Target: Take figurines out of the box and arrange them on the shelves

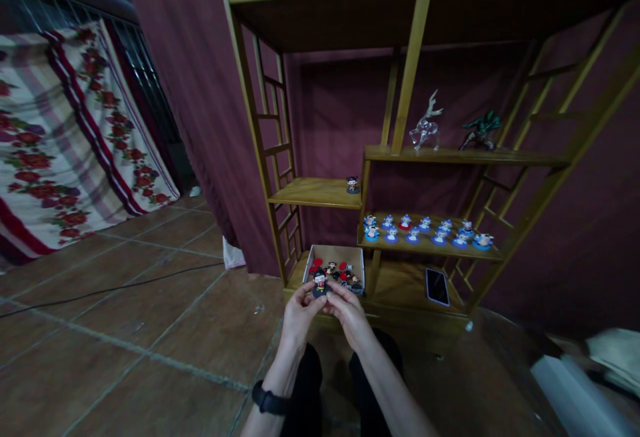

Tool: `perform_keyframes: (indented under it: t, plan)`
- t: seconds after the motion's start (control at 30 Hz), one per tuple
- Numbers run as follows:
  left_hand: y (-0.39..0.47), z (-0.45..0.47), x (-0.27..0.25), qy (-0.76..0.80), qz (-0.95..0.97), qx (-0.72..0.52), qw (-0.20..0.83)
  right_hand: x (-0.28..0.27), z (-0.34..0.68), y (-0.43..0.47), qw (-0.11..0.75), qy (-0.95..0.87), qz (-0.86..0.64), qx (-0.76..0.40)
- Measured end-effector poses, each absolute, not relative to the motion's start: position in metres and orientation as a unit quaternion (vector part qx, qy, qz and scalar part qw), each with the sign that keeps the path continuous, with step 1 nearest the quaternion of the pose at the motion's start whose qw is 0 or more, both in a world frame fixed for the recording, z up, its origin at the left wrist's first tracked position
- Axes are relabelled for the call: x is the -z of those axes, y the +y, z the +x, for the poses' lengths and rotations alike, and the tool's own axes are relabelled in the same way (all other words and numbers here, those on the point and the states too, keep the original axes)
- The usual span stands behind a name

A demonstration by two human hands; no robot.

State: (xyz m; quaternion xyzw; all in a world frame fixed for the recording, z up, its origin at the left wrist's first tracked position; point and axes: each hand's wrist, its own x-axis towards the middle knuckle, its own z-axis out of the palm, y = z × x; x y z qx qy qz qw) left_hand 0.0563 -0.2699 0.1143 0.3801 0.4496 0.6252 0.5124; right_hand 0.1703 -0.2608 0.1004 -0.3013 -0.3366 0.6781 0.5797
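Between my two hands a small figurine point(320, 281) with black hair, a red and dark outfit and a dark round base is held upright. My left hand point(300, 307) pinches the base from the left, and my right hand point(346, 310) grips it from the right. Just beyond my fingers, a white-rimmed box point(361, 261) on the lowest shelf holds several red and black figurines, partly hidden by my hands. A similar dark-haired figurine point(353, 185) stands at the right end of the small shelf point(315, 191) above the box.
Several blue and white figurines point(413, 233) stand in rows on the right middle shelf. Above them are a clear deer figurine point(426, 127) and a dark green figure point(483, 131). A tablet point(437, 287) lies on the lowest shelf. A cable point(115, 287) crosses the tiled floor.
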Motion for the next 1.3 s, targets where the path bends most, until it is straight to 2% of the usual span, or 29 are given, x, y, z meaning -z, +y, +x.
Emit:
perform_keyframes:
  t: [0.33,0.53,0.8,0.97,1.1,1.3]
  plan:
    - [-0.256,0.052,-0.112,0.419,0.417,-0.585,0.555,-0.102,0.173,-0.256,0.588,-0.319,-0.302,-0.679]
    - [-0.244,0.054,-0.133,0.418,0.431,-0.574,0.557,-0.104,0.179,-0.252,0.604,-0.314,-0.301,-0.668]
    - [-0.177,0.067,-0.213,0.371,0.48,-0.633,0.481,-0.079,0.203,-0.252,0.608,-0.315,-0.35,-0.639]
    - [-0.119,0.086,-0.26,0.359,0.565,-0.643,0.371,-0.044,0.219,-0.254,0.584,-0.296,-0.381,-0.653]
    - [-0.079,0.103,-0.277,0.382,0.598,-0.628,0.32,-0.024,0.23,-0.255,0.578,-0.284,-0.403,-0.651]
    - [-0.044,0.117,-0.275,0.437,0.637,-0.567,0.285,-0.003,0.239,-0.248,0.559,-0.264,-0.445,-0.648]
